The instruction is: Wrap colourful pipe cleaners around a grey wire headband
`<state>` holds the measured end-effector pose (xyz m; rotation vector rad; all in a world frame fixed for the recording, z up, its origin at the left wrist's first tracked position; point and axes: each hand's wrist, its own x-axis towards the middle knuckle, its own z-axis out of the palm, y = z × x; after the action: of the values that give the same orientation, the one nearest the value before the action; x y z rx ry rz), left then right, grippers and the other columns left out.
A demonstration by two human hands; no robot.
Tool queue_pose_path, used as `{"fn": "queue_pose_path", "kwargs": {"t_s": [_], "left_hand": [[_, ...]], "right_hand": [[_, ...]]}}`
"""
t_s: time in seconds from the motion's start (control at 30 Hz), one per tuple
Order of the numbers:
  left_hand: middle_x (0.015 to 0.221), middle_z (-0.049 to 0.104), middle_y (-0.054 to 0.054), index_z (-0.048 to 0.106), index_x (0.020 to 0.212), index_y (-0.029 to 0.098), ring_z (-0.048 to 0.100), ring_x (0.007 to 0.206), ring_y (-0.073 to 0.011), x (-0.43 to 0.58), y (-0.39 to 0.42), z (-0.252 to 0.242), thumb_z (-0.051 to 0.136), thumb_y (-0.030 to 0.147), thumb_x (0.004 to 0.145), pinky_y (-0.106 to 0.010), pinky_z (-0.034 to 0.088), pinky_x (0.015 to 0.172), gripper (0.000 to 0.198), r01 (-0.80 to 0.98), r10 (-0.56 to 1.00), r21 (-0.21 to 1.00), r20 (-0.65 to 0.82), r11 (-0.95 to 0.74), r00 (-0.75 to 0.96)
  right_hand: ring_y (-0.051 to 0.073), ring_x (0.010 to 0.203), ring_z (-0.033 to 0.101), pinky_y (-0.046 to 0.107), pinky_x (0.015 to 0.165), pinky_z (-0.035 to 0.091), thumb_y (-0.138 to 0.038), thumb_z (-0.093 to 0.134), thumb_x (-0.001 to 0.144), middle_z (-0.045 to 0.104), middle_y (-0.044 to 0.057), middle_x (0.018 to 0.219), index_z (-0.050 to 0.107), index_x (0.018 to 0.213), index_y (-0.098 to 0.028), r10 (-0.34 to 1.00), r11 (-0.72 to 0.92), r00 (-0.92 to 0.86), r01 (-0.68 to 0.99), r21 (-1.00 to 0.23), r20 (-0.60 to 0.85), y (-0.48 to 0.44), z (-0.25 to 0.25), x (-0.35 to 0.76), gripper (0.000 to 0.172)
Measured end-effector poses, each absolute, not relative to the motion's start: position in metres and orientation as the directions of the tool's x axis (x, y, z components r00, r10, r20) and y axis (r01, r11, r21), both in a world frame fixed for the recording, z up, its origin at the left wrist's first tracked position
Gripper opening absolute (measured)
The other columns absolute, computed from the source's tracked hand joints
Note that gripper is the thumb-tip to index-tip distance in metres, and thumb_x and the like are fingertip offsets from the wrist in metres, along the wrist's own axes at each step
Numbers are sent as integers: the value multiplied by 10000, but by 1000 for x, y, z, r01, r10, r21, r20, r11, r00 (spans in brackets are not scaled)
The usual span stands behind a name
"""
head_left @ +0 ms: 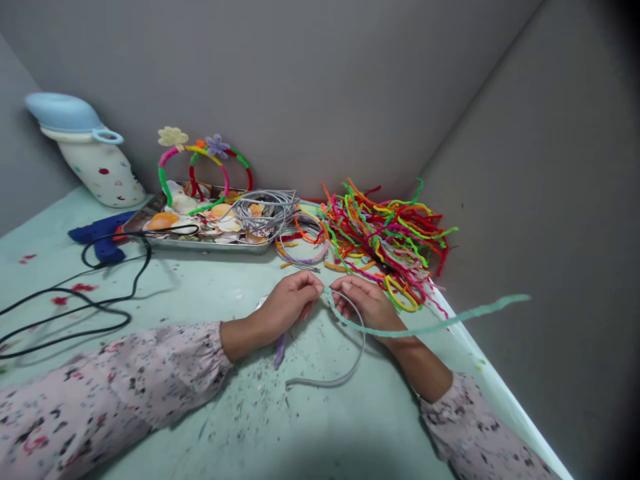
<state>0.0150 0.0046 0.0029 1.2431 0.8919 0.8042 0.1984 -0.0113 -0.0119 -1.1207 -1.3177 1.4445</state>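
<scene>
Both hands meet mid-table: the left hand (287, 303) and right hand (367, 301) have fingers clamped on a pale green pipe cleaner (430, 327) at the grey headband (345, 347), seemingly starting the wrap; next calls for tight, even turns

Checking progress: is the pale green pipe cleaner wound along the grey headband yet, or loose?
Mostly loose: the pale green pipe cleaner meets the grey headband only at the hands, trailing free rightward.

tray (200, 241) left of pipe cleaners (385, 230)
</scene>
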Motion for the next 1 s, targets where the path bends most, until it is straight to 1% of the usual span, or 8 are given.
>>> {"fn": "queue_pose_path", "kwargs": {"t_s": [0.13, 0.23, 0.33, 0.43, 0.57, 0.7, 0.9, 1.0], "left_hand": [[453, 402, 78, 512, 749, 168, 346, 385, -50, 16, 5, 1, 537, 281, 788, -167, 252, 393, 122, -30, 899, 989, -120, 146, 422], [473, 406, 77, 513, 765, 167, 350, 381, -44, 16, 6, 1, 541, 296, 798, -162, 249, 387, 137, -58, 906, 985, -123, 160, 406], [521, 434, 69, 502, 765, 165, 370, 380, -39, 16, 7, 0, 541, 334, 812, -159, 244, 374, 180, -101, 905, 978, -126, 182, 406], [535, 446, 62, 488, 725, 163, 390, 383, -39, 15, 8, 0, 526, 394, 835, -158, 257, 370, 259, -108, 899, 980, -104, 164, 425], [469, 449, 62, 491, 708, 168, 380, 368, -55, 15, 7, 1, 572, 438, 809, -158, 281, 355, 299, -6, 881, 995, -87, 101, 464], [434, 445, 67, 478, 687, 183, 372, 338, -70, 16, 7, 1, 609, 465, 768, -172, 310, 329, 321, 65, 877, 995, -97, 75, 470], [423, 428, 71, 468, 677, 191, 385, 334, -80, 19, 2, -4, 547, 430, 803, -172, 287, 331, 282, 175, 906, 984, -90, 18, 414], [454, 427, 73, 471, 680, 189, 378, 355, -75, 19, 0, -4, 528, 396, 810, -178, 292, 359, 252, 217, 908, 976, -59, -36, 415]], "right_hand": [[95, 578, 562, 197, 502, 408, -407, 551, 866, 618, 8, 714, 638, 899, -161, 965, -90, -253, -73, -993, -69, -11, -13, 201, 263], [86, 534, 525, 196, 485, 386, -407, 555, 868, 611, -4, 665, 639, 914, -173, 968, -89, -243, -88, -992, -65, -12, -13, 202, 253], [79, 494, 482, 189, 463, 355, -359, 626, 821, 573, -32, 581, 629, 949, -189, 976, -90, -207, -97, -991, -68, -10, -15, 204, 212], [74, 474, 452, 182, 439, 328, -315, 672, 776, 529, -50, 534, 620, 940, -187, 980, -110, -182, -144, -983, -83, -8, -15, 204, 214], [59, 421, 388, 169, 382, 272, -328, 688, 745, 489, -69, 499, 611, 893, -181, 980, -148, -160, -211, -966, -115, -7, -12, 203, 223], [50, 395, 373, 161, 367, 231, -341, 689, 735, 480, -74, 468, 613, 871, -172, 981, -155, -146, -189, -970, -129, -7, -11, 204, 229], [45, 391, 369, 163, 384, 196, -359, 653, 773, 511, -59, 468, 612, 884, -166, 972, -168, -196, -195, -966, -129, -8, -12, 205, 226], [45, 382, 352, 170, 384, 188, -359, 663, 759, 497, -64, 455, 608, 877, -161, 963, -195, -224, -208, -959, -147, -9, -9, 203, 237]]}}
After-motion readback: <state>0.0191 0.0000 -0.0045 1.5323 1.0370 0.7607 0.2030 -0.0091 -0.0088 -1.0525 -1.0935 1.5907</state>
